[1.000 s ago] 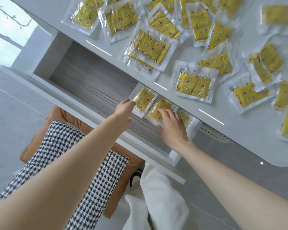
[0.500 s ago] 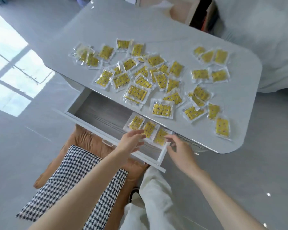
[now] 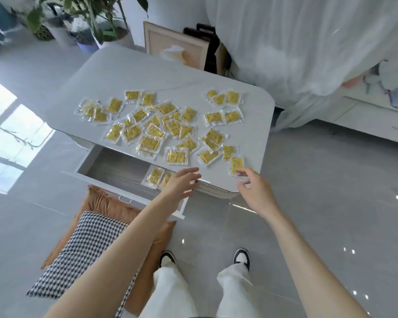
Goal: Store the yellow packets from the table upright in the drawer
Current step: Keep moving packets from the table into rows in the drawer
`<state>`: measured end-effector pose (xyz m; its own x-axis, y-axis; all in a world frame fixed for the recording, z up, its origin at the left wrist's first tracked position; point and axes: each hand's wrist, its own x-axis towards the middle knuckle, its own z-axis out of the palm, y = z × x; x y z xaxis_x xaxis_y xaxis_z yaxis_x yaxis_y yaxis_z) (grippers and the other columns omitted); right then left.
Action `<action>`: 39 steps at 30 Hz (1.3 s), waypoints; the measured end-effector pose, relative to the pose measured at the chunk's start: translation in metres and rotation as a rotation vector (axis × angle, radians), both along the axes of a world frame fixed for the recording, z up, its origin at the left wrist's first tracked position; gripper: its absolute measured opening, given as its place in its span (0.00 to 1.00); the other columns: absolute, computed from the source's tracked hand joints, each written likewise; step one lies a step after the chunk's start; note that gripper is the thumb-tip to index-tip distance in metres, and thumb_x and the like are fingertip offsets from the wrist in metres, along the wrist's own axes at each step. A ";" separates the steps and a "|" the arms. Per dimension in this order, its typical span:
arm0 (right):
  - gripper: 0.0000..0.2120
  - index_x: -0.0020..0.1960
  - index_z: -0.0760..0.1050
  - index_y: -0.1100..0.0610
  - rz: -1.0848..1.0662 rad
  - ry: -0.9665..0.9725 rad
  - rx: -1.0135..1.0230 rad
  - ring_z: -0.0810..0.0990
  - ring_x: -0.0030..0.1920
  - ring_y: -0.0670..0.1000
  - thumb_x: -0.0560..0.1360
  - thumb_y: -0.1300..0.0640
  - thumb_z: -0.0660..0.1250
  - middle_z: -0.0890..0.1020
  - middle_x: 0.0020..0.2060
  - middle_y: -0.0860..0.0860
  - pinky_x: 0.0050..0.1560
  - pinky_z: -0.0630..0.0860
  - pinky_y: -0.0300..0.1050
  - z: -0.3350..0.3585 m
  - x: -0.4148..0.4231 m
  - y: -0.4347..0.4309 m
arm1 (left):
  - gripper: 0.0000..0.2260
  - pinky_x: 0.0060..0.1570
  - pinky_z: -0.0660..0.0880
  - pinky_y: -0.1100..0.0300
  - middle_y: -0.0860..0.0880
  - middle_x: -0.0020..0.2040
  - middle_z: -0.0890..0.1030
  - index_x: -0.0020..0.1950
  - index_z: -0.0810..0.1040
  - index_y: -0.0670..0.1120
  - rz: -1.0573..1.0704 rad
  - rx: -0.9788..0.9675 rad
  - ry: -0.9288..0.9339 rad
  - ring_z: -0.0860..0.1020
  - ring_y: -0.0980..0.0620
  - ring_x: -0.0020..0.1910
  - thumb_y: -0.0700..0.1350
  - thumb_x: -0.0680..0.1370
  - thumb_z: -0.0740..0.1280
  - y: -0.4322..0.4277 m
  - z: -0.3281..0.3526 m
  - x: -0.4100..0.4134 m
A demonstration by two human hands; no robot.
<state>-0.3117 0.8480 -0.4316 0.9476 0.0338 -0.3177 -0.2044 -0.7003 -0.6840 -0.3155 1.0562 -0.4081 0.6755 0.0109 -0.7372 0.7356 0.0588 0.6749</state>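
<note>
So, both hands are holding nothing. The left hand [image 3: 182,183] hovers with its fingers spread over the right end of the open white drawer with a grey woodgrain floor [image 3: 115,166]. A couple of clear-wrapped yellow packets [image 3: 155,176] lean in there, with open floor to their left. The right hand [image 3: 256,191] is loosely spread too, fingertips just beside one yellow packet [image 3: 236,164] at the front edge of the white rounded table [image 3: 129,72]. Can't tell if they touch. Many more packets [image 3: 175,125] lie scattered across the top.

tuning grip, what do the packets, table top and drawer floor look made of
Packets: clear glossy plastic film over a yellow printed insert; edges glint. Table top: smooth pale slab with soft sheen, stone or lacquer, unclear. Drawer floor: matte grey, streaked like wood-grain, probably laminate.
</note>
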 end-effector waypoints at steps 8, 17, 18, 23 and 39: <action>0.17 0.65 0.72 0.52 -0.016 -0.032 -0.008 0.79 0.50 0.51 0.77 0.60 0.62 0.78 0.60 0.46 0.53 0.75 0.45 0.046 0.024 -0.155 | 0.15 0.61 0.72 0.53 0.50 0.58 0.78 0.66 0.74 0.48 -0.019 -0.002 -0.054 0.78 0.48 0.57 0.41 0.80 0.60 -0.160 0.033 0.046; 0.17 0.66 0.71 0.51 0.074 -0.098 -0.055 0.78 0.52 0.51 0.77 0.59 0.62 0.77 0.61 0.46 0.56 0.74 0.46 0.090 0.084 -0.284 | 0.15 0.61 0.72 0.53 0.48 0.59 0.77 0.67 0.72 0.46 -0.002 -0.012 -0.115 0.77 0.47 0.56 0.42 0.80 0.60 -0.281 0.069 0.092; 0.17 0.66 0.72 0.51 0.081 -0.108 -0.044 0.78 0.51 0.50 0.77 0.59 0.62 0.77 0.61 0.47 0.54 0.73 0.44 0.091 0.093 -0.291 | 0.15 0.62 0.72 0.52 0.48 0.60 0.78 0.67 0.72 0.46 0.006 -0.003 -0.118 0.78 0.47 0.57 0.42 0.80 0.60 -0.284 0.070 0.099; 0.17 0.66 0.72 0.51 0.132 -0.114 -0.002 0.77 0.51 0.50 0.77 0.58 0.62 0.77 0.61 0.46 0.49 0.69 0.40 0.098 0.155 -0.317 | 0.14 0.62 0.73 0.53 0.49 0.60 0.78 0.66 0.72 0.46 0.041 0.049 -0.123 0.78 0.48 0.57 0.43 0.80 0.60 -0.303 0.067 0.146; 0.17 0.65 0.71 0.50 0.342 0.064 0.026 0.76 0.48 0.48 0.77 0.58 0.63 0.76 0.61 0.46 0.42 0.71 0.37 0.077 0.421 -0.404 | 0.13 0.59 0.73 0.54 0.48 0.62 0.77 0.64 0.73 0.46 0.353 0.020 -0.029 0.77 0.48 0.55 0.41 0.81 0.59 -0.389 0.035 0.381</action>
